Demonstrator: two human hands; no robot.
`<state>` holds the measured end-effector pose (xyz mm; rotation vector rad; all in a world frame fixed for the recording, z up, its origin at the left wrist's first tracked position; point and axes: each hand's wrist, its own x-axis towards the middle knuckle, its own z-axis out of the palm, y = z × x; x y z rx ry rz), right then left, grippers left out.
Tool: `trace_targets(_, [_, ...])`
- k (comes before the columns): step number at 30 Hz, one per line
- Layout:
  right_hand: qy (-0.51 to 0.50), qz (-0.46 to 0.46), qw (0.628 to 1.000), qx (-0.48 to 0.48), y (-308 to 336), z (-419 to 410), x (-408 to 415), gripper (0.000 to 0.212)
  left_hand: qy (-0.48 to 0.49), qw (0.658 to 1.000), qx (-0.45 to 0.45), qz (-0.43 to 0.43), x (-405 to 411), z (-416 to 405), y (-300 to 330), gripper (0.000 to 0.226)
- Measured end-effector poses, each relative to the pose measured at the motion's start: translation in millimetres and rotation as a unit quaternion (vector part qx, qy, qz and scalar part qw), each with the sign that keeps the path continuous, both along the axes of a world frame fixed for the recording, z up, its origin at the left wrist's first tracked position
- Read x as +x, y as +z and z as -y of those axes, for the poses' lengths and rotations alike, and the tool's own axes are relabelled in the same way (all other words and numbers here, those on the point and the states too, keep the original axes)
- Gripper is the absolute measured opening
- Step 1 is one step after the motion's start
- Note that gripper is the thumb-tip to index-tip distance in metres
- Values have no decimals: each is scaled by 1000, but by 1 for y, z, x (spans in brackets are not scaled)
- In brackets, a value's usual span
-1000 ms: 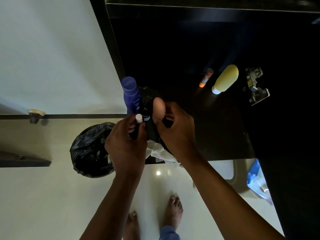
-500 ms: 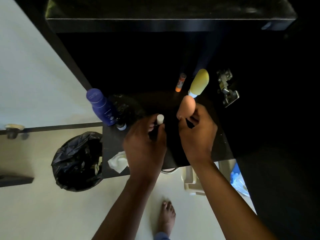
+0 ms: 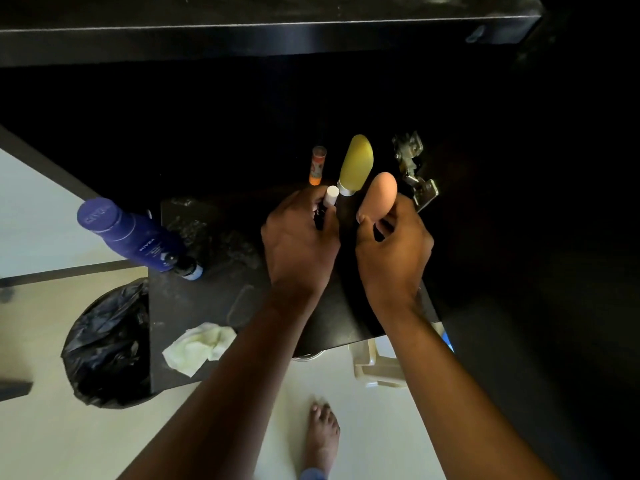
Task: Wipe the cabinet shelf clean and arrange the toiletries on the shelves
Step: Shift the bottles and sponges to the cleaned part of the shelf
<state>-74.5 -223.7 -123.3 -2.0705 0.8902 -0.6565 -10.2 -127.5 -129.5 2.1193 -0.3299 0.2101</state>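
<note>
My left hand point(image 3: 299, 244) grips a small dark tube with a white cap point(image 3: 331, 195), held upright over the black shelf point(image 3: 207, 296). My right hand point(image 3: 393, 251) holds a peach egg-shaped sponge point(image 3: 382, 199) by its lower end. Both hands sit just in front of a yellow bottle point(image 3: 356, 164) and an orange stick point(image 3: 318, 166) standing at the back of the shelf. A blue Nivea bottle point(image 3: 131, 235) stands at the shelf's left side with a small dark bottle point(image 3: 188, 268) beside it. A crumpled white wipe point(image 3: 199, 348) lies near the front edge.
A metal hinge point(image 3: 414, 171) is fixed to the cabinet wall right of my right hand. A bin lined with a black bag point(image 3: 107, 344) stands on the floor at the left. A cream plastic stool point(image 3: 377, 365) and my bare foot point(image 3: 322, 434) are below the shelf.
Both hands have carried the white-capped tube and the sponge from beside the blue bottle rightward and back, up to the yellow bottle. The wipe now lies uncovered on the shelf.
</note>
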Motion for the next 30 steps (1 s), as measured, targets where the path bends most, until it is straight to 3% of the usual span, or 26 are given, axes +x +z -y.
trace_targets(4, [3,-10,1000,-15,-3,-2,-1,47,2,1000,-7,-5,-2,-2,2,20])
trace_targets(9, [-9,-42,999,-7,11,-13,-18,70,1,1000,1,-5,-13,-15,13,34])
trace_targets(13, [-30,37,999,-11,36,-43,-46,53,12,999,-38,19,-38,-43,33,31])
trace_targets(19, [132,79,985,83,39,-100,-32,25,54,991,-96,70,-73,-103,36,6])
trace_targets(22, [209,68,973,76,39,-120,-13,24,120,984,-127,45,-75,-128,31,18])
trace_targets(27, [300,-16,950,84,29,-143,11,41,243,963,-110,49,-50,-162,18,41])
trace_targets(30, [336,-25,940,51,14,-152,21,44,229,969,-73,49,-36,-172,9,58])
